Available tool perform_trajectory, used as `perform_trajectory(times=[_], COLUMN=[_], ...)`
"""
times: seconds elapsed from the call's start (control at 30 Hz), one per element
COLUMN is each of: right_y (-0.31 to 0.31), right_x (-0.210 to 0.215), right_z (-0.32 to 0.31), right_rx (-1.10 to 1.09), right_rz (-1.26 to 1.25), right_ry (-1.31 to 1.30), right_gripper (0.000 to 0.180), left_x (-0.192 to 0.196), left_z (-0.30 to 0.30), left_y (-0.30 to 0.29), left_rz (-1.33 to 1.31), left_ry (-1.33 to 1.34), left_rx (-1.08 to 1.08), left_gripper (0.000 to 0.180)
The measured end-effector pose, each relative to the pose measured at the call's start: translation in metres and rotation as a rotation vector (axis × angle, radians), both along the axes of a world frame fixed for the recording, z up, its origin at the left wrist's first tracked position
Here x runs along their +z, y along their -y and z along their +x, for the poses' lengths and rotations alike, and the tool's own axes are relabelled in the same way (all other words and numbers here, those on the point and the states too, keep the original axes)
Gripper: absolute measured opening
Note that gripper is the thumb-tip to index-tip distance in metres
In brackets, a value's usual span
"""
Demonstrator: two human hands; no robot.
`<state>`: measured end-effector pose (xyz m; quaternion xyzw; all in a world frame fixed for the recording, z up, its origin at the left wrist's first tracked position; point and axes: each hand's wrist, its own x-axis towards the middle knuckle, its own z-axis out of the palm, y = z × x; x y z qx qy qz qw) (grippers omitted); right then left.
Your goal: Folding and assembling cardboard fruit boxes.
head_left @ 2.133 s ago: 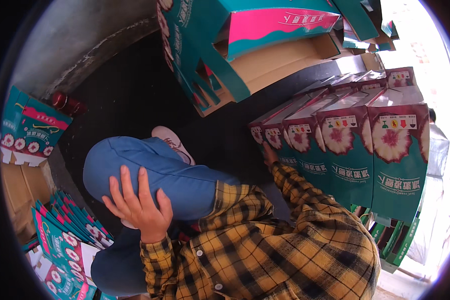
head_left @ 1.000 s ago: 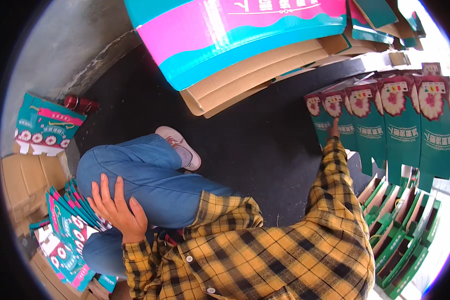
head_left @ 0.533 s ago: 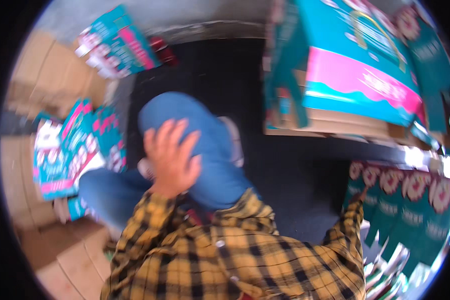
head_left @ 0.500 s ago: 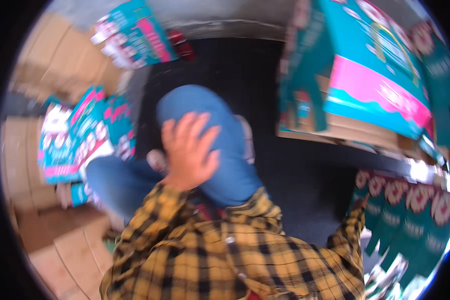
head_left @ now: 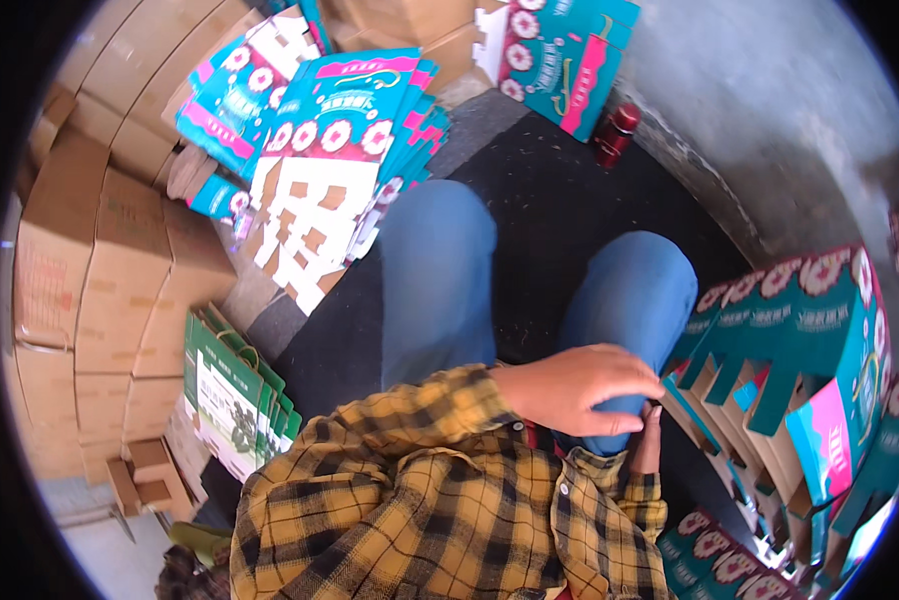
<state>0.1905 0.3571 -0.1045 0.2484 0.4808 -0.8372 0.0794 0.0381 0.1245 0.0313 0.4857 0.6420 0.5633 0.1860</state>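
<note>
My left hand [head_left: 580,388] reaches across my lap over the right knee. Its fingers are bent but apart from the thumb, and nothing shows between them. My right hand [head_left: 649,442] is beside that knee, just below the left fingertips. Most of its fingers are hidden, so I cannot tell whether it holds anything. Nearest to it on the right stands a row of opened teal cartons [head_left: 820,325] with pink panels and flower prints. A fanned stack of flattened teal cartons [head_left: 335,135] with white cut-out flaps lies beyond my left knee.
Brown cardboard boxes [head_left: 120,285] are piled along the left. Green paper bags [head_left: 232,395] stand near my left side. By the grey wall [head_left: 750,80] are a flat teal carton [head_left: 555,70] and a dark red flask [head_left: 618,135]. A black mat [head_left: 540,185] covers the floor.
The view has swung left, bringing more brown boxes and the green bags into sight. My left hand, earlier spread over a knee, has moved across toward my right hand, which has left the teal cartons.
</note>
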Motion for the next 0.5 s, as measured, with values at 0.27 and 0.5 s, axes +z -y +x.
perform_trajectory(times=[0.27, 0.5], right_y=[0.047, 0.111], right_x=[0.123, 0.147], right_z=[-0.128, -0.242], right_rx=[0.035, 0.453], right_rz=[1.594, 1.536], right_ry=[-0.777, -0.886], right_gripper=[0.038, 0.037], left_x=[-0.054, -0.254], left_z=[-0.116, -0.229], left_y=[0.227, 0.334], left_rz=[0.553, 0.970], left_ry=[0.729, 1.394], left_rx=[1.197, 1.174], left_gripper=[0.029, 0.025])
